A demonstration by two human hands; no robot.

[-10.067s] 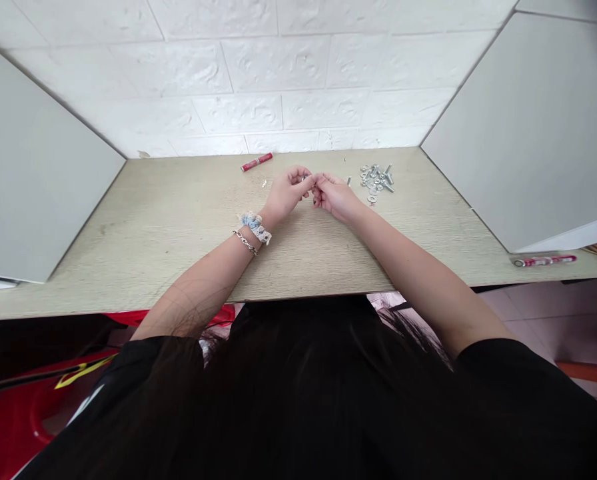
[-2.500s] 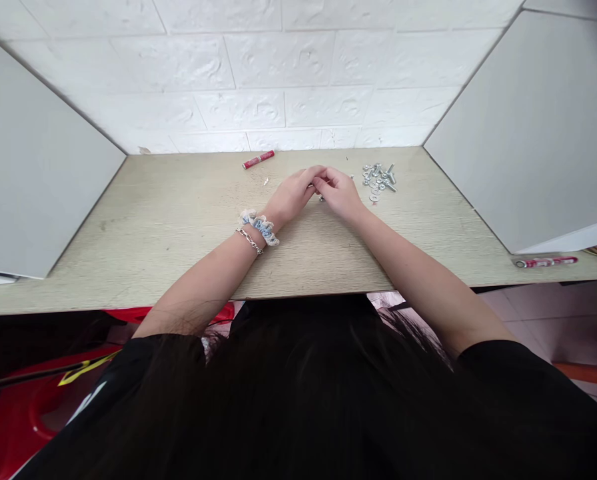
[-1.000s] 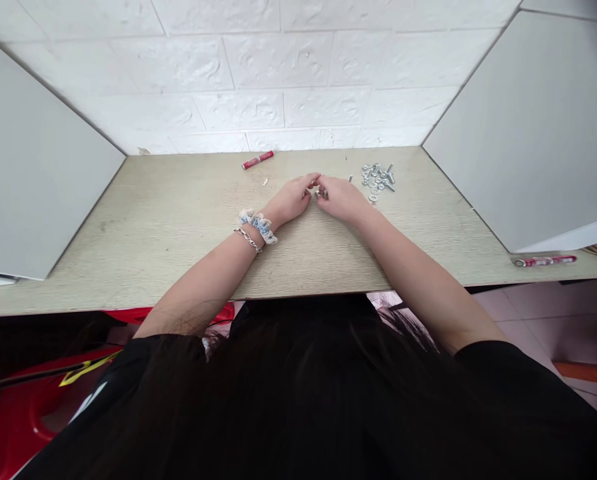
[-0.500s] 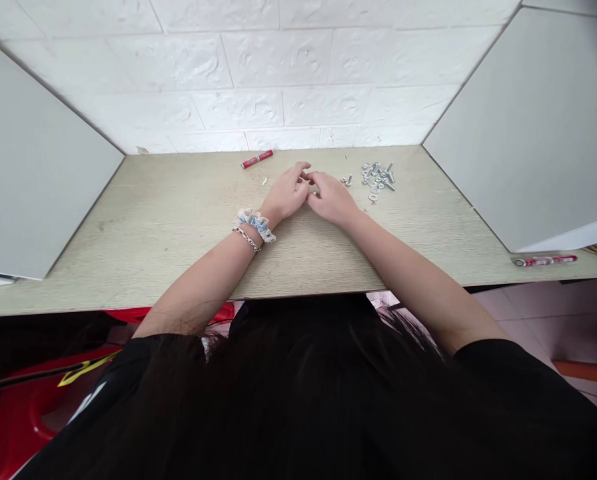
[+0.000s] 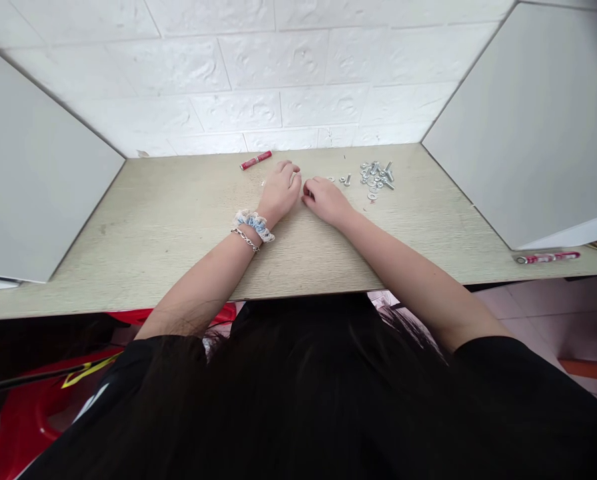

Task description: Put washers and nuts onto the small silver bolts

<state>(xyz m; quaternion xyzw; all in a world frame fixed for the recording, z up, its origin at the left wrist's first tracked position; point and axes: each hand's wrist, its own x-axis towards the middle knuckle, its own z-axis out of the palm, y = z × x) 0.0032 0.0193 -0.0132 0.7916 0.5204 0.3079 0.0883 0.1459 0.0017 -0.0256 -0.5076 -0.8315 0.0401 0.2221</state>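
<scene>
Left hand (image 5: 280,190) and right hand (image 5: 324,199) lie curled, contents hidden, near a bolt (image 5: 347,179): probably light, slippery, best pinched by its head.

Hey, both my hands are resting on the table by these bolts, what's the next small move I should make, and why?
Probably slide the right hand forward to the single bolt lying just beyond it. It lies alone, close by; the pile sits farther right, and the left hand rests flat on the table.
</scene>
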